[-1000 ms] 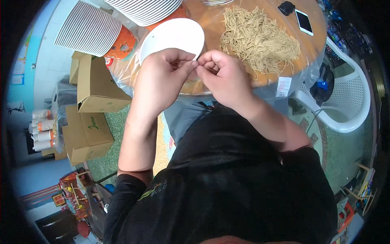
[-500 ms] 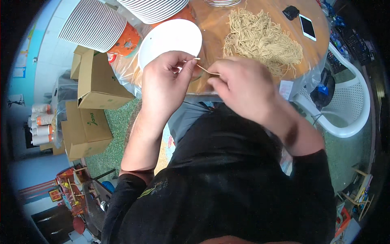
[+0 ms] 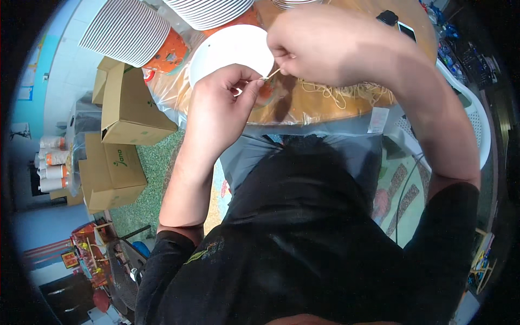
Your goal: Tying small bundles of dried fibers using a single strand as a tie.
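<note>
My left hand [image 3: 225, 105] pinches a thin beige cord [image 3: 273, 74] between thumb and fingertips, in front of a white round disc [image 3: 230, 51]. The short stretch of cord runs up and right to my right hand [image 3: 325, 49], which grips it between thumb and forefinger. My right forearm reaches high across the table and covers most of a tangled pile of beige cord [image 3: 341, 96]. Only the pile's near loops show beneath my hand and arm.
Two tall stacks of white-rimmed, orange-patterned tubs [image 3: 127, 32] stand at the far left of the plastic-covered round table [image 3: 303, 115]. Open cardboard boxes [image 3: 127, 168] are on the left. A phone [image 3: 407, 31], a black object [image 3: 387, 18] and a white plastic chair [image 3: 479, 119] are on the right.
My right hand has moved up and slightly left, its forearm swinging over the cord pile, still gripping the cord. The left hand has stayed nearly in place with its pinch.
</note>
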